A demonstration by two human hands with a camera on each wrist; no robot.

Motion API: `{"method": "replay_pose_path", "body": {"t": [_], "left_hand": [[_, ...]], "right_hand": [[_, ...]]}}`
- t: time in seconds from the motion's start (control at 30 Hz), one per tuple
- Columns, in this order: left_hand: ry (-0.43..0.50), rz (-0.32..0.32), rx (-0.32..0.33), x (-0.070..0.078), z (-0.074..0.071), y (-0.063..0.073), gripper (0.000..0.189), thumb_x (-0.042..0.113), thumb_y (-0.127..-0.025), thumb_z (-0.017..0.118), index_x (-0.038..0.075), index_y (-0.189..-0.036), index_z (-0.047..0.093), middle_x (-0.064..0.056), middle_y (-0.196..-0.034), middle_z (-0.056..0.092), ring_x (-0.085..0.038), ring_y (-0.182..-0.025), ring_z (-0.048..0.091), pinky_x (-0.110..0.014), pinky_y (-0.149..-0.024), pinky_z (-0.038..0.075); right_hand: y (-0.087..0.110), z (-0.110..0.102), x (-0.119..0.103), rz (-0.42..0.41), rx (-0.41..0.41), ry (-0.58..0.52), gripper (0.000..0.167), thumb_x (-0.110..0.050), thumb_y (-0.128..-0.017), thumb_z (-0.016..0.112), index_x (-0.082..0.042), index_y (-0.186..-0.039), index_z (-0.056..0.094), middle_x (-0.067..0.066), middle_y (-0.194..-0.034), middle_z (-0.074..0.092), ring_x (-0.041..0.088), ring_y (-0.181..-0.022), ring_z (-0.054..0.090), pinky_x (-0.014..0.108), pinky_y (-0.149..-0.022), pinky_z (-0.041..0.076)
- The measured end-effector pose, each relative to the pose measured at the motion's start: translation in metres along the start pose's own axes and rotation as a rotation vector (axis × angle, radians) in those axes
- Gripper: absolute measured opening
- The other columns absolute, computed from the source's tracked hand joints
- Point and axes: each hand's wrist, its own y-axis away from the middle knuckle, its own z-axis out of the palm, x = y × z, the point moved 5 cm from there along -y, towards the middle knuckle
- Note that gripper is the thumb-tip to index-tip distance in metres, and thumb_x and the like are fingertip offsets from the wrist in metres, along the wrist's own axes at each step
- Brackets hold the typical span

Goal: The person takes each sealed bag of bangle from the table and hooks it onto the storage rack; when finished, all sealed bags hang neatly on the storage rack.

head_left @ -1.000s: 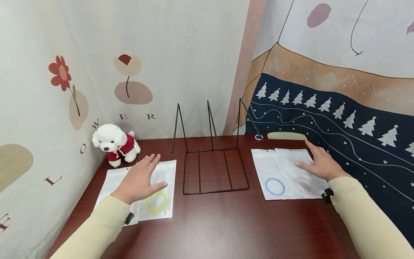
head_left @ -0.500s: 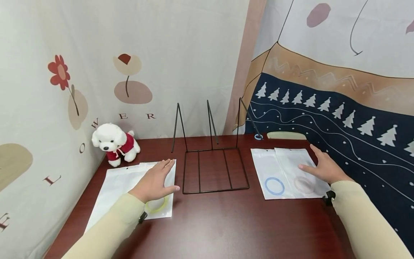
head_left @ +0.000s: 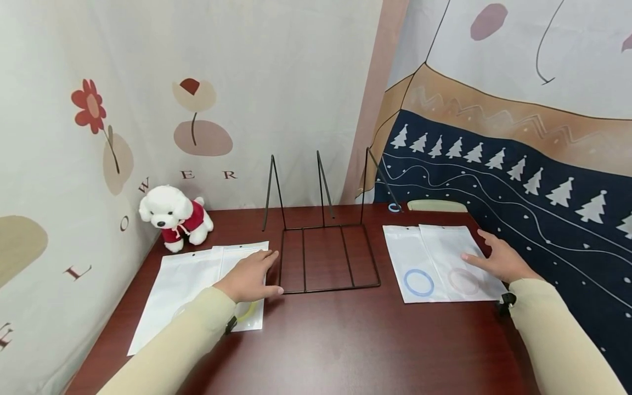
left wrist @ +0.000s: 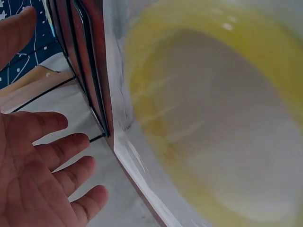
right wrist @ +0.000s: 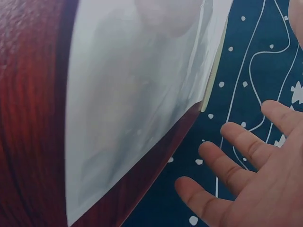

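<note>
My left hand (head_left: 249, 277), fingers spread and holding nothing, hovers over the right part of a white zip bag (head_left: 185, 274) pair, its thumb and fingertips near the left side of a black wire rack (head_left: 326, 289). A yellow ring (left wrist: 142, 90) shows through the plastic beneath that hand in the left wrist view. My right hand (head_left: 503, 260) is held with loose, parted fingers at the right edge of two more white bags (head_left: 402, 247). A blue ring (head_left: 418, 282) and a faint pink ring (head_left: 463, 281) show through these.
A white plush dog (head_left: 173, 216) in a red sweater sits at the back left. Behind the rack lie a small blue ring (head_left: 394, 208) and a pale beige comb-shaped piece (head_left: 436, 206). Printed cloth hangs behind the dark red table (head_left: 365, 345).
My left hand has moved right and slightly lower, from over the bags to the rack's left edge. The right hand has shifted a little right. The bags and rack stay in place.
</note>
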Motion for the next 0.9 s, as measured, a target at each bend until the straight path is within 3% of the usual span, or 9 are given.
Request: {"method": "replay_pose_path", "body": {"t": [0.47,0.9], "left_hand": [[0.017,-0.051,-0.126,0.003,0.013,-0.017,0.097,0.052,-0.090,0.079,-0.005,-0.159,0.041,-0.026,-0.162,0.043,-0.044,-0.150,0.042,-0.061,-0.120,0.039],[0.024,-0.106,-0.163,0.005,0.020,-0.023,0.098,0.051,-0.089,0.082,-0.005,-0.158,0.042,-0.024,-0.163,0.043,-0.043,-0.151,0.041,-0.062,-0.121,0.037]], "right_hand": [[0.005,0.006,0.011,0.065,-0.053,-0.051,0.117,-0.058,-0.093,0.074,0.010,-0.163,0.011,0.051,-0.151,0.028,0.066,-0.132,0.037,0.079,-0.102,0.043],[0.006,0.004,0.021,0.049,-0.049,-0.047,0.112,-0.057,-0.096,0.071,0.018,-0.158,0.016,0.052,-0.146,0.035,0.064,-0.130,0.042,0.074,-0.104,0.047]]}}
